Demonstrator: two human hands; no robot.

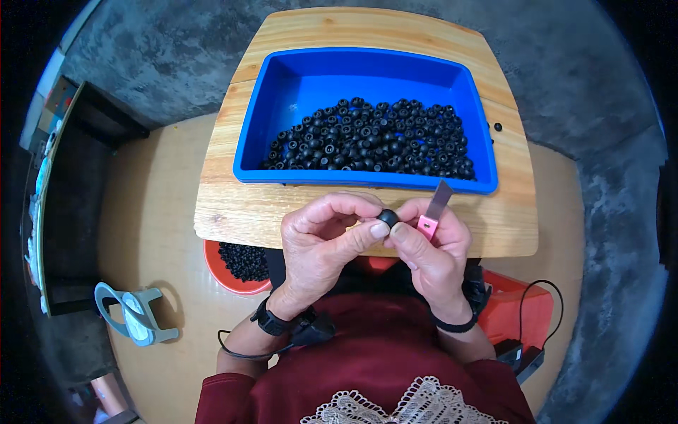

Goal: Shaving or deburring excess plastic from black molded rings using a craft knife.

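My left hand (328, 240) pinches a small black rounded part (388, 218), likely rubber or plastic, between thumb and fingers. My right hand (434, 254) grips a pink-handled knife (428, 225), its flat blade pointing up and away from me. The right thumb tip touches or nearly touches the black part too. Both hands are close together over the table's near edge. Just beyond them stands a blue tray (367, 175) with a heap of similar black parts (367, 138), some showing a hole.
The tray rests on a wooden table (240, 205); a loose black part (498, 127) lies right of it. Below left, an orange-red basin (236, 283) holds many small black pieces. A red container (519, 304) is at lower right, a grey-blue stool (138, 314) at left.
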